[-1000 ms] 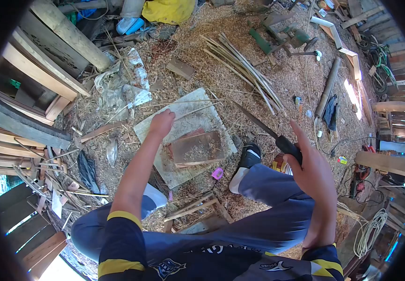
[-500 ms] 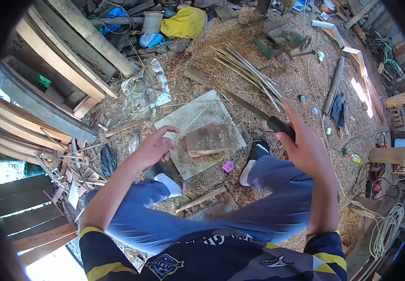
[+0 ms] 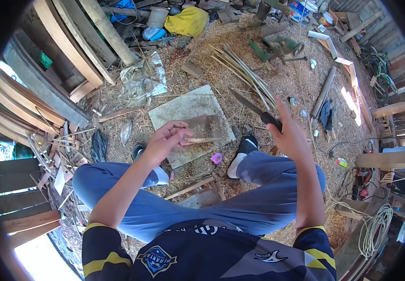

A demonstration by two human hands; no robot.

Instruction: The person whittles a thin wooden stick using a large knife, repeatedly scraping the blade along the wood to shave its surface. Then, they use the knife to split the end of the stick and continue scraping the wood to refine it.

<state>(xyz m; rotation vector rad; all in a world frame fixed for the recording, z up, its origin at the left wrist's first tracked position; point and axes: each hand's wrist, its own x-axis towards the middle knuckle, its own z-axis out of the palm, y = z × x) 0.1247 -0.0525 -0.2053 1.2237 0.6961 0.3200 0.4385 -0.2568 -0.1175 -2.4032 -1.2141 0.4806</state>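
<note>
My right hand is closed round the black handle of a knife, index finger stretched forward. The long dark blade points up and left, above the floor. My left hand has its fingers curled together over the left end of a wooden block. Whether a thin strip is pinched in those fingers I cannot make out, nor whether they touch the block. Under the block lies a pale flat board, dusty with shavings. A bundle of thin split strips lies beyond the blade.
Curved timbers lean at the left, above scattered offcuts. A pink object lies between my feet. Coiled rope and a power cord are at the right. A green metal tool stands farther back amid shavings.
My left hand has come rightward and down over the block's left end, its fingers more curled. My right hand, still gripping the knife, shifts slightly left as the whole view shifts.
</note>
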